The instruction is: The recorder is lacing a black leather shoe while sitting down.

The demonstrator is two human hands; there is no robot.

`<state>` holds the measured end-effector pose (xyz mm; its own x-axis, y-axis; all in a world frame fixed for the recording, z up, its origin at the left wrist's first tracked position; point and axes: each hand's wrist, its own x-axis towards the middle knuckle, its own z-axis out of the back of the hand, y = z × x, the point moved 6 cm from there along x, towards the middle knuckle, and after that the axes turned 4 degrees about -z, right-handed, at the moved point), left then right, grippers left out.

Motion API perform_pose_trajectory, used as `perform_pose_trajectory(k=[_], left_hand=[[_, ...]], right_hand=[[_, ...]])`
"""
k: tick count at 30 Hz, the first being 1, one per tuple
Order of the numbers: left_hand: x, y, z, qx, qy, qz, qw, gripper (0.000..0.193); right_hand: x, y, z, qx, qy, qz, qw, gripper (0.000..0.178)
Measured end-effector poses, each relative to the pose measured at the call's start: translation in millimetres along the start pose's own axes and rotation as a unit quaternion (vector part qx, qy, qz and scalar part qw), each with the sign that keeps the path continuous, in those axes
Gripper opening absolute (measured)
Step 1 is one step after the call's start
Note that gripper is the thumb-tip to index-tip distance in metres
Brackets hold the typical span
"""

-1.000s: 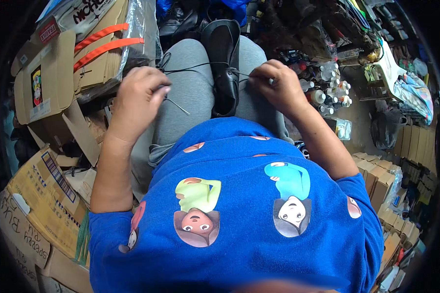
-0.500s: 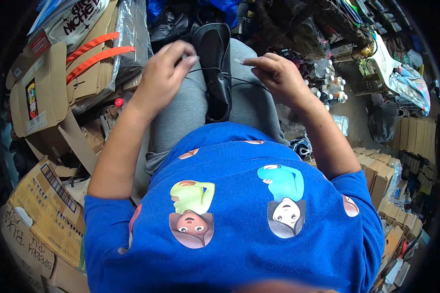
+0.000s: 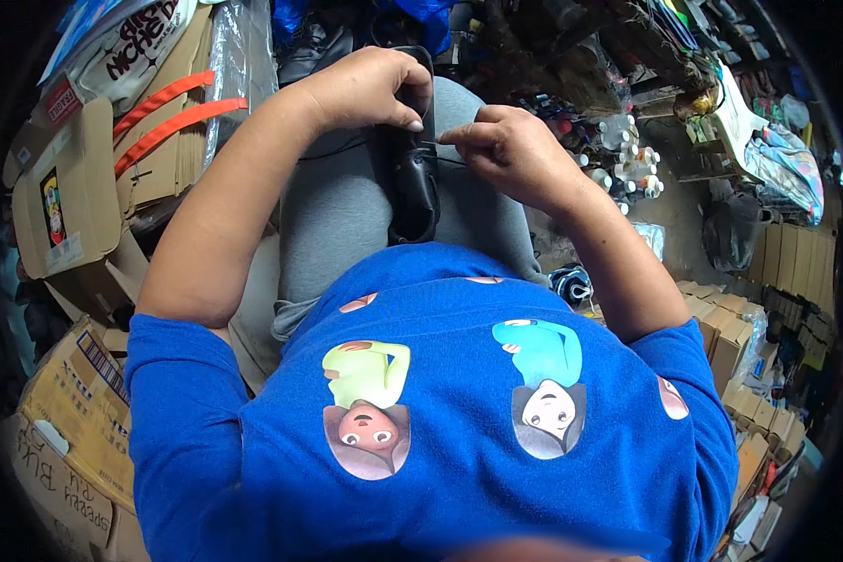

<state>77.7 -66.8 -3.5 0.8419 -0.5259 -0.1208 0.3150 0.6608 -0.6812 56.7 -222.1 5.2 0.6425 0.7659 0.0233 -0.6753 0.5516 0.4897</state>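
Observation:
A black leather shoe [image 3: 416,192] lies lengthwise between my thighs, its heel toward my belly. Thin black lace [image 3: 450,161] comes out of its middle and runs to the right under my right hand [image 3: 513,155]. That hand's thumb and index finger are pinched at the shoe's right edge, apparently on the lace, whose end I cannot make out. My left hand [image 3: 381,89] arches over the shoe's far part, thumb and fingers curled together just above it. Whatever they grip is hidden. Another dark strand lies across my left thigh, left of the shoe.
At the left are cardboard boxes [image 3: 75,187], plastic wrap and orange strips [image 3: 183,126]. More black shoes [image 3: 317,51] and blue plastic [image 3: 407,23] lie beyond my knees. White-capped bottles [image 3: 628,164] stand on the floor to the right, with stacked cardboard boxes [image 3: 717,314] nearer me.
My left hand has moved right, from beside the shoe to over it, leaving the left strand slack on my thigh. My right hand has come left and slightly down to the shoe's edge.

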Motion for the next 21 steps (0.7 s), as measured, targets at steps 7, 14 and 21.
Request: perform_pose_trajectory(k=[7, 14, 21], left_hand=[[0, 1, -4, -0.076, 0.050, -0.034, 0.995, 0.026], [2, -1, -5, -0.086, 0.078, -0.017, 0.993, 0.048], [11, 7, -5, -0.094, 0.066, -0.033, 0.993, 0.048]], right_hand=[[3, 4, 0, -0.027, -0.011, 0.009, 1.000, 0.021], [6, -11, 0, 0.037, -0.037, 0.008, 0.999, 0.019], [25, -6, 12, -0.016, 0.002, 0.052, 0.999, 0.015]])
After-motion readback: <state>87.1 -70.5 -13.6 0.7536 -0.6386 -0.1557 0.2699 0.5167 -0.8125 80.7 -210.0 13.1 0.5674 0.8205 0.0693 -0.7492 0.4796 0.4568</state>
